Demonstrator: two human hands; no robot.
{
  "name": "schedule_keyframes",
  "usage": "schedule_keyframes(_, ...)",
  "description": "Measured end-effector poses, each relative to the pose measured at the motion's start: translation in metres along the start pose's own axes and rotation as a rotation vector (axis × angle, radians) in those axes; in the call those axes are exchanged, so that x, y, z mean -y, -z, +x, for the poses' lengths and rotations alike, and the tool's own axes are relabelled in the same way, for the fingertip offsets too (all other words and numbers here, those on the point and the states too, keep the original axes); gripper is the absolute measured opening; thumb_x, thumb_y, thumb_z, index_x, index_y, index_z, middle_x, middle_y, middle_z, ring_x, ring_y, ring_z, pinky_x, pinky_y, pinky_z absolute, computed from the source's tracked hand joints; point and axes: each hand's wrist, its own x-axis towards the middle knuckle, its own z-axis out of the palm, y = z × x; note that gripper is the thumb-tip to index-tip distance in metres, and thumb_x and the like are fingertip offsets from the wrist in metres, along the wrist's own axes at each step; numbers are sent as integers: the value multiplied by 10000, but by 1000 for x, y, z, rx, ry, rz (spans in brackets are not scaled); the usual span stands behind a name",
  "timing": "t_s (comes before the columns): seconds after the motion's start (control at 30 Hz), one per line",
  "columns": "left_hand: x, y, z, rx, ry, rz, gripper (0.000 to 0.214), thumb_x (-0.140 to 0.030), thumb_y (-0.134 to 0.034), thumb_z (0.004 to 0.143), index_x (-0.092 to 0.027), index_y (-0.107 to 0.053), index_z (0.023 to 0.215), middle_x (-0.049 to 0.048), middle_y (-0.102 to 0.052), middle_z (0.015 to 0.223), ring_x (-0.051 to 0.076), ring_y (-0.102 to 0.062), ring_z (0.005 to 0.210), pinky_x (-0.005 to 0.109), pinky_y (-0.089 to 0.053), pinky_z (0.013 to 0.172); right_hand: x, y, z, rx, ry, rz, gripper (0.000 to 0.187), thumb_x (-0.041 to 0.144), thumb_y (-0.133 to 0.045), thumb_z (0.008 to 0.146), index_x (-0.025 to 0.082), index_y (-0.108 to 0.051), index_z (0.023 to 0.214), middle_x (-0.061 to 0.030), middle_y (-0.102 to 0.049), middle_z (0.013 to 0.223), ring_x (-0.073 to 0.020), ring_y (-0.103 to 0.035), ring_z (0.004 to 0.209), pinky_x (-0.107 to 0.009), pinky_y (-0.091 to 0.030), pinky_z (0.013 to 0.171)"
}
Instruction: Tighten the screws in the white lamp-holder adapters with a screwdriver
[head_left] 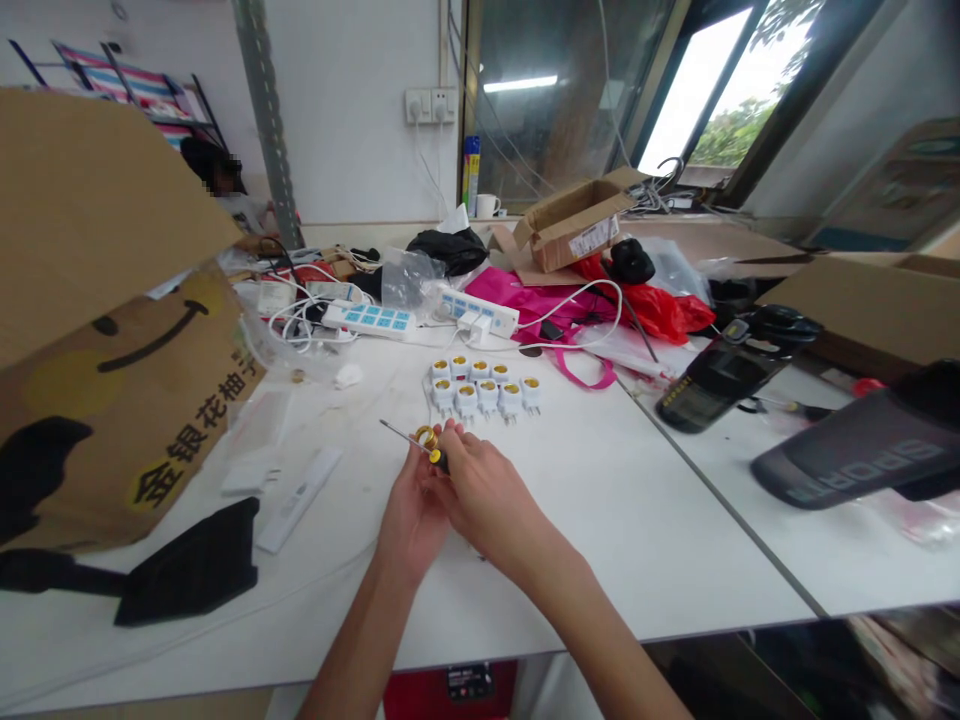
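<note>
White table [660,520]: main work surface. At left, a brown carton [187,350] with a printed smile and the characters 金银花柚, last one cut off at the fold. Far side, an open box [574,220]; its white label is too small to read. At right, a grey bottle [855,455], lettering apparently SPORTS; a black bottle [731,375] beyond it, yellow print illegible.

Left hand [416,505]: fingertips pinch the gold-coloured ring; lower fingers partly hidden. Right hand [484,480]: fingers curled around the handle of the screwdriver [434,456], shaft pointing far left across the ring's near side. Nine white plug adapters [487,393], two rows, stand just beyond the hands.

Gold-coloured ring [427,431]: between the hands, near edge of adapter group. Handling judgement: pinch firmly without deforming the rim, steady both wrists on the table, keep left fingertips off the blade's line, press lightly.
</note>
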Motion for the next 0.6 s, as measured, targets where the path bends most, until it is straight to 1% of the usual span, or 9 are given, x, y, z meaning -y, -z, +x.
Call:
schedule_keyframes(0.07,1,-1,-1,-9,1,-12,370,-293,-476,1195,-113,-798,1211,130,-861,1220,189,-815,1191,285,-628,1098,8,-1,-4,43,-38,3,166,170,-678,1033,224,-581,1157,-123,-765,1044,-324,-719,944,-395,-531,769)
schedule_keyframes(0.1,1,-2,-2,-5,-4,-11,373,-295,-476,1195,-119,-804,1183,121,-867,1187,186,-822,1163,284,-637,1080,11,-1,-6,35,-53,9,154,168,-676,1030,228,-582,1136,-116,-762,1038,-320,-712,943,-401,-537,782)
schedule_keyframes(0.17,3,-4,-5,20,-10,-1,403,-312,-453,1204,-129,-806,1139,94,-873,1107,166,-838,1048,265,-667,989,16,1,-9,-41,-64,32,153,145,-676,1010,233,-579,1090,-120,-753,1079,-327,-694,999,-431,-552,847)
schedule_keyframes(0.27,4,-6,-7,54,-5,-8,432,-299,-418,1214,-137,-793,1073,51,-859,992,123,-827,877,206,-671,825,15,4,-10,-177,-37,82,203,108,-674,979,229,-581,1112,-167,-717,1333,-368,-646,1228,-509,-544,1009)
schedule_keyframes(0.33,4,-8,-9,65,9,-25,423,-255,-413,1212,-130,-784,1051,51,-851,970,113,-822,847,178,-657,774,10,7,-8,-171,-7,120,261,73,-642,974,229,-582,1175,-172,-680,1465,-373,-615,1350,-546,-514,1095)
schedule_keyframes(0.4,3,-8,-11,77,30,-36,414,-210,-401,1209,-117,-777,1064,69,-849,991,110,-824,861,168,-653,786,4,8,-5,-112,7,152,309,37,-594,981,229,-587,1222,-149,-718,1426,-345,-649,1331,-541,-504,1113)
schedule_keyframes(0.47,4,-9,-14,90,46,-39,407,-187,-389,1208,-109,-769,1083,82,-843,1017,109,-821,882,174,-655,823,-1,10,-4,-74,13,176,327,16,-563,989,233,-602,1231,-108,-775,1290,-306,-701,1221,-499,-518,1080)
schedule_keyframes(0.53,4,-8,-16,98,49,-30,396,-178,-385,1207,-102,-756,1093,84,-829,1022,106,-810,886,180,-655,842,-4,11,-4,-99,26,195,285,28,-567,1003,243,-615,1184,-87,-789,1220,-289,-712,1161,-465,-526,1039)
schedule_keyframes(0.6,3,-8,-18,100,53,-6,370,-205,-402,1207,-91,-744,1122,92,-812,1029,114,-800,884,198,-659,847,-6,12,-8,-162,35,225,204,71,-596,1024,256,-606,1110,-87,-790,1232,-288,-705,1169,-455,-526,1021)
